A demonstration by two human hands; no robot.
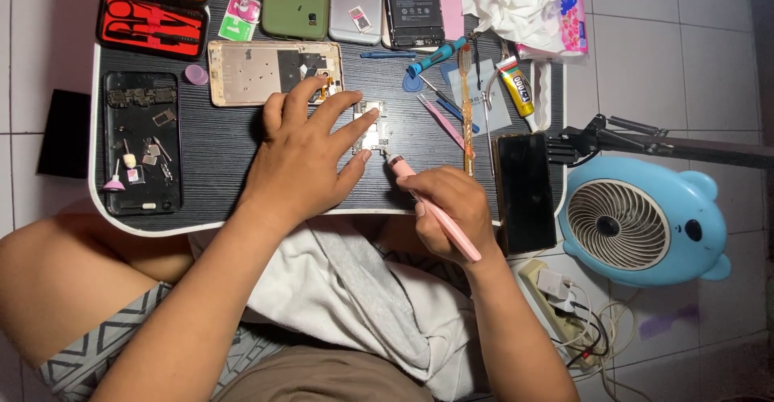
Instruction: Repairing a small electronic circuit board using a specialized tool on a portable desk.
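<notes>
My left hand (302, 148) lies flat on the dark lap table (218, 148), its fingers pinning a small metal phone circuit board (372, 125). My right hand (451, 208) grips a pink pen-shaped tool (439, 212), whose tip points at the board's lower right corner. Just behind my left fingers lies a gold phone frame (258, 71) with its inside exposed.
A black tray (142, 140) with small parts sits at the left, red tool cases (153, 23) behind it. Several phones (355, 3), tweezers (443, 124), a glue tube (516, 87) and a black phone (524, 192) lie around. A blue fan (637, 220) stands right.
</notes>
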